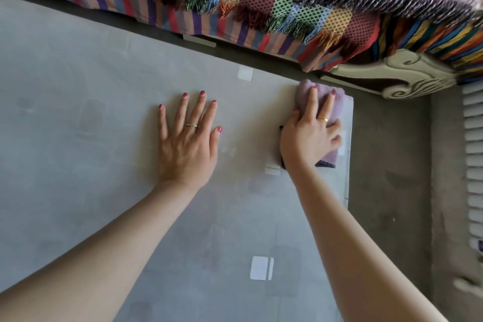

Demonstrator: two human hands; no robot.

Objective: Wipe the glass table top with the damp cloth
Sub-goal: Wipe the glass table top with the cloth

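Observation:
The glass table top (78, 138) fills most of the view, clear with the grey floor showing through it. A folded lilac cloth (339, 102) lies at the table's far right corner. My right hand (308, 136) presses down on the cloth, fingers spread over it and curled around its edge. My left hand (187, 144) rests flat on the glass near the middle, fingers apart, holding nothing.
A sofa with a colourful fringed throw (235, 2) runs along the far side of the table. A carved pale sofa frame (407, 73) stands just beyond the right corner. Small white pads (261, 268) show under the glass. Grey carpet (386, 165) lies to the right.

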